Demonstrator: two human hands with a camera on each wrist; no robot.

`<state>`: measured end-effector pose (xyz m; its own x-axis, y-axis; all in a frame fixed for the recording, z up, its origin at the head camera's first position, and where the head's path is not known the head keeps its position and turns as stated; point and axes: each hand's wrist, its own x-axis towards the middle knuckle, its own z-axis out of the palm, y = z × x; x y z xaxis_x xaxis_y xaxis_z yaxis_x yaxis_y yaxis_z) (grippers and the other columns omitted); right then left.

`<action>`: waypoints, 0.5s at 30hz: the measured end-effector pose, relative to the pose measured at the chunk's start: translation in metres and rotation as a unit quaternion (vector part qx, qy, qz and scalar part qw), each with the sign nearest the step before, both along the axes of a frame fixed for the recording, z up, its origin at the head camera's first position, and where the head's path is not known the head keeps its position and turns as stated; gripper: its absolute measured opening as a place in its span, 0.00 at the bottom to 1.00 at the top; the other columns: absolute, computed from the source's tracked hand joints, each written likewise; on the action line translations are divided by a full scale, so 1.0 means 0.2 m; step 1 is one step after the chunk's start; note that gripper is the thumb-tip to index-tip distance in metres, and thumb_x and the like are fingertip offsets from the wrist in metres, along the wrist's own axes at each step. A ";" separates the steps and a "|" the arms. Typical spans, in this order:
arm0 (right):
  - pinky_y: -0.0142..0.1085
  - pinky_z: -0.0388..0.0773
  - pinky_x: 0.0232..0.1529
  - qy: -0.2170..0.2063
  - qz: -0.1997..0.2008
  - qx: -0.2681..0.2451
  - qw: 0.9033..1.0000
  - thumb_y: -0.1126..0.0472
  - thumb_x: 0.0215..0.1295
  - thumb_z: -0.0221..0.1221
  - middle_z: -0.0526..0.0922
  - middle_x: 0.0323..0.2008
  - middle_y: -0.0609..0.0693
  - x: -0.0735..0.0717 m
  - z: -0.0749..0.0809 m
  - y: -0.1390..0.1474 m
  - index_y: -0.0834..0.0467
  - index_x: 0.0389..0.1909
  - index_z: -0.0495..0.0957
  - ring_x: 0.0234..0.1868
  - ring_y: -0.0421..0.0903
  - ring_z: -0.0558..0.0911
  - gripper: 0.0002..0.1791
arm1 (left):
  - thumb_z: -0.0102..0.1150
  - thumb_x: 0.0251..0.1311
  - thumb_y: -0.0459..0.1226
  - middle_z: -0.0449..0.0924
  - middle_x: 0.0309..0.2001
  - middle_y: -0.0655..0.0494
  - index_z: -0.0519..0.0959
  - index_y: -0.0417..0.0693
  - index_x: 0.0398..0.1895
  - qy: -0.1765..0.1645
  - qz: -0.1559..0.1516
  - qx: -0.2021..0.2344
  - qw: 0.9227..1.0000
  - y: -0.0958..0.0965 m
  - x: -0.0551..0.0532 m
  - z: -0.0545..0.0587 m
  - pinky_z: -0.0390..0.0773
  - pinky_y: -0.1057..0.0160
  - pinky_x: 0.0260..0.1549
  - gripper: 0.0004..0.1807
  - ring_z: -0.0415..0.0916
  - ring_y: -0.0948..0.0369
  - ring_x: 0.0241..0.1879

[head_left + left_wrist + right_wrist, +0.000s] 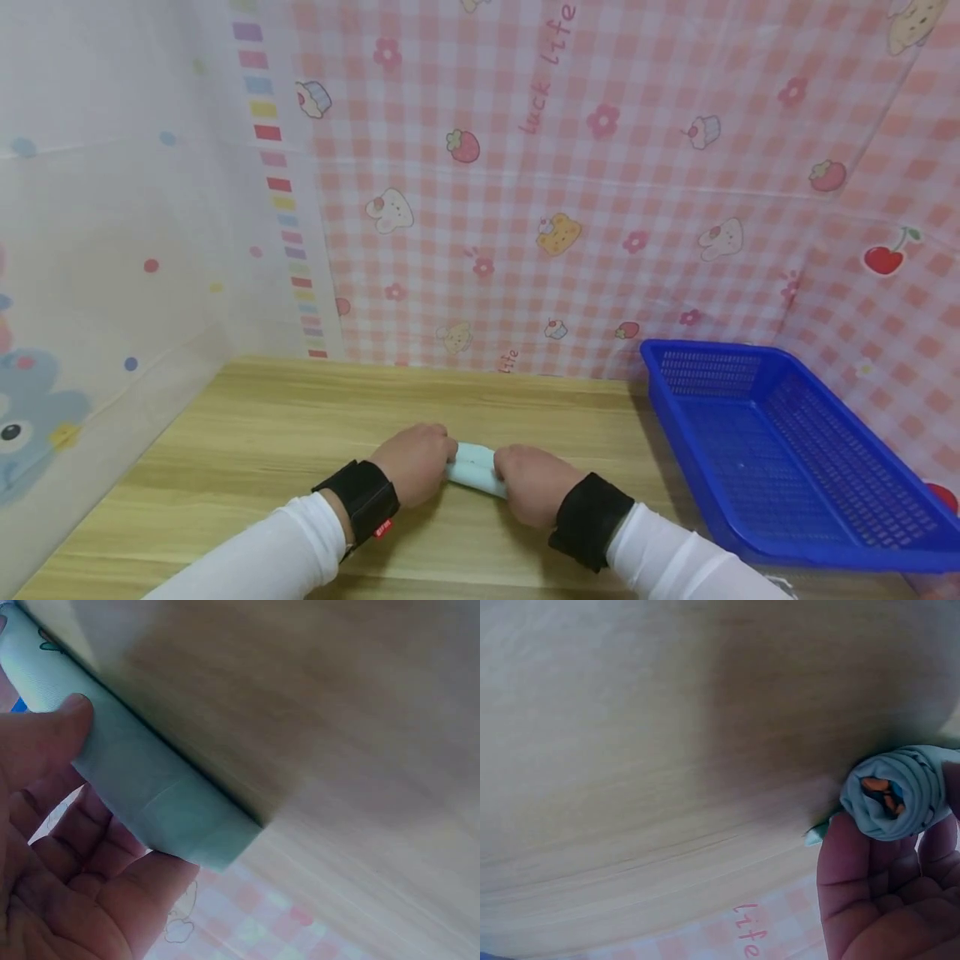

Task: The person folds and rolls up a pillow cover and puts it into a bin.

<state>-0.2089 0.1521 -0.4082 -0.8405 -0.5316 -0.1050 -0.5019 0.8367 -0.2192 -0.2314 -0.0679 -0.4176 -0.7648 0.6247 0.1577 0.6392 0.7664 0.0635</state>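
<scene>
A pale mint-green roll of cloth (476,468) lies on the wooden table between my two hands. My left hand (414,463) grips its left end; in the left wrist view the thumb presses the top of the roll (154,776) and the fingers curl round its far side. The right hand (538,485) holds the other end. Seen end-on in the right wrist view, the cloth (922,787) winds in several spiral layers, with orange and dark patches at its core; whether these are print or something inside, I cannot tell. A small green corner (817,834) sticks out beside the fingers.
To the right stands a blue plastic basket (675,433) with mesh sides. A pink checked curtain (510,192) hangs behind the wooden table (285,433), and a white dotted sheet (112,217) hangs on the left.
</scene>
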 end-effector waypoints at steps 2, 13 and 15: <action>0.36 0.80 0.45 -0.016 -0.009 -0.006 1.000 0.70 0.67 0.62 0.80 0.37 0.46 -0.01 0.00 0.00 0.58 0.43 0.78 0.36 0.39 0.76 0.07 | 0.68 0.56 0.26 0.78 0.30 0.57 0.83 0.47 0.30 -0.005 0.005 -0.002 1.000 0.00 -0.02 -0.01 0.76 0.63 0.31 0.07 0.69 0.64 0.28; 0.43 0.77 0.47 -0.089 -0.073 -0.078 0.990 0.67 0.74 0.60 0.82 0.40 0.49 -0.06 0.02 0.05 0.57 0.44 0.79 0.38 0.45 0.77 0.03 | 0.64 0.63 0.27 0.82 0.31 0.58 0.85 0.46 0.37 -0.062 0.037 0.004 0.997 0.03 -0.06 0.02 0.79 0.61 0.37 0.06 0.71 0.63 0.30; 0.43 0.75 0.46 -0.098 -0.082 -0.079 0.989 0.67 0.75 0.60 0.81 0.38 0.48 -0.08 0.02 0.05 0.56 0.42 0.79 0.38 0.46 0.76 0.03 | 0.64 0.62 0.26 0.84 0.33 0.58 0.86 0.47 0.39 -0.061 0.041 0.000 0.997 0.04 -0.06 0.01 0.80 0.60 0.38 0.08 0.72 0.63 0.31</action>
<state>-0.2245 0.1623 -0.4048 -0.8888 -0.4119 -0.2010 -0.2969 0.8515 -0.4322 -0.2443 -0.0602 -0.4148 -0.8263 0.5602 0.0592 0.5626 0.8153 0.1370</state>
